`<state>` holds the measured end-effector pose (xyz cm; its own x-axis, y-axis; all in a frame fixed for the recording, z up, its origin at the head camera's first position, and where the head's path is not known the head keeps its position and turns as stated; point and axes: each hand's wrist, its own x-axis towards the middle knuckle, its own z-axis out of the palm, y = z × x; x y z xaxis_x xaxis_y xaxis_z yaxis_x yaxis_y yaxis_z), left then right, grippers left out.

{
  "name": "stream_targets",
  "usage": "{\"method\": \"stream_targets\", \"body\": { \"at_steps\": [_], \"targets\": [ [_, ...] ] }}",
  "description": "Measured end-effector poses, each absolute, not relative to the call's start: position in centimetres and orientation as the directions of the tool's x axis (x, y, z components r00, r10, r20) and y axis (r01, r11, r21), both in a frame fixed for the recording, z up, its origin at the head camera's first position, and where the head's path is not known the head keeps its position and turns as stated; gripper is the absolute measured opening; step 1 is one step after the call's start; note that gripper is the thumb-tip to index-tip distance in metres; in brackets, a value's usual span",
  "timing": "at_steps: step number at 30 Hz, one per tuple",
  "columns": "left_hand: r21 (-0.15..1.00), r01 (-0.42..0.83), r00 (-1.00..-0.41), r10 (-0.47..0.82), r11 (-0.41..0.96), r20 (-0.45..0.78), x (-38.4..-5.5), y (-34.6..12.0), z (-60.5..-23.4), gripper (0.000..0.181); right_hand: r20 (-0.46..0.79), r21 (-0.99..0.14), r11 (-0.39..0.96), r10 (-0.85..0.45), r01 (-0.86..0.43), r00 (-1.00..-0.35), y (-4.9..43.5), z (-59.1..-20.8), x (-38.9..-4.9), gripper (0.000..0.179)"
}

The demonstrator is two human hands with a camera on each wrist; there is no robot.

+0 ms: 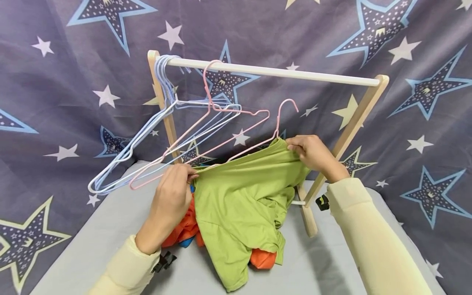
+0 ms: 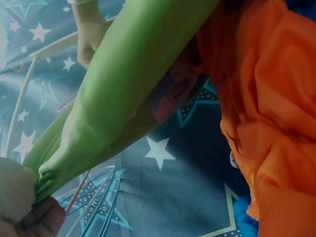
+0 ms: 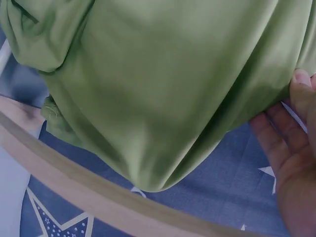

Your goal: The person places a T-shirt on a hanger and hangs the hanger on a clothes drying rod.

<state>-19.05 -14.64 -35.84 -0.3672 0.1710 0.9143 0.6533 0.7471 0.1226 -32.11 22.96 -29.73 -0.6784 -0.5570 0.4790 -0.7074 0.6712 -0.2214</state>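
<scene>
A lime-green shirt (image 1: pixel 243 192) hangs between my two hands in the head view. My left hand (image 1: pixel 172 196) pinches its upper edge at the left end. At the other end, my right hand (image 1: pixel 309 152) pinches the same edge; in the right wrist view its thumb (image 3: pixel 302 79) lies on the cloth. A pink wire hanger (image 1: pixel 277 123) stands with its hook above this edge, near my right fingers. One of its arms slants down toward my left hand, and its lower part is hidden by the shirt. In the left wrist view the green cloth (image 2: pixel 118 84) stretches taut.
Behind the shirt stands a garment rack with a white rail (image 1: pixel 273 72) and wooden legs (image 1: pixel 354 119). Several pale blue hangers (image 1: pixel 136 139) and a second pink hanger (image 1: pixel 206 88) hang at its left. Orange clothing (image 1: pixel 184 225) lies on the grey surface (image 1: pixel 99 237).
</scene>
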Motion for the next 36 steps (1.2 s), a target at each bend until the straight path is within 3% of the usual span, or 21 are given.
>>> {"method": "stream_targets", "body": {
  "at_steps": [8,17,21,27,31,36],
  "targets": [
    [0.195,0.724,-0.446,0.234,0.662,0.864,-20.1,-14.4,-35.5,0.003,0.472,-0.219,0.685,-0.549,-0.695,-0.69,22.1,-30.4,-32.2,0.023],
    [0.441,0.716,-0.602,0.157,0.541,0.783,-20.6,-13.6,-35.2,0.003,0.566,-0.168,0.68,-0.527,-0.714,-0.634,21.1,-31.2,-32.1,0.028],
    [0.555,0.693,-0.689,0.196,0.461,0.698,-20.3,-13.0,-34.8,0.005,0.592,-0.158,0.675,-0.52,-0.721,-0.616,20.8,-31.2,-32.0,0.032],
    [0.688,0.641,-0.768,0.301,0.34,0.566,-20.1,-12.5,-34.2,0.006,0.606,-0.156,0.668,-0.517,-0.728,-0.604,20.8,-31.2,-32.0,0.034],
    [0.758,0.613,-0.777,0.345,0.224,0.527,-20.5,-12.4,-34.4,0.007,0.624,-0.183,0.65,-0.504,-0.738,-0.598,20.8,-31.5,-32.0,0.036],
    [0.771,0.63,-0.74,0.377,0.099,0.557,-21.4,-11.8,-35.2,0.006,0.639,-0.194,0.627,-0.503,-0.755,-0.582,20.4,-32.0,-31.8,0.035]
  ]
}}
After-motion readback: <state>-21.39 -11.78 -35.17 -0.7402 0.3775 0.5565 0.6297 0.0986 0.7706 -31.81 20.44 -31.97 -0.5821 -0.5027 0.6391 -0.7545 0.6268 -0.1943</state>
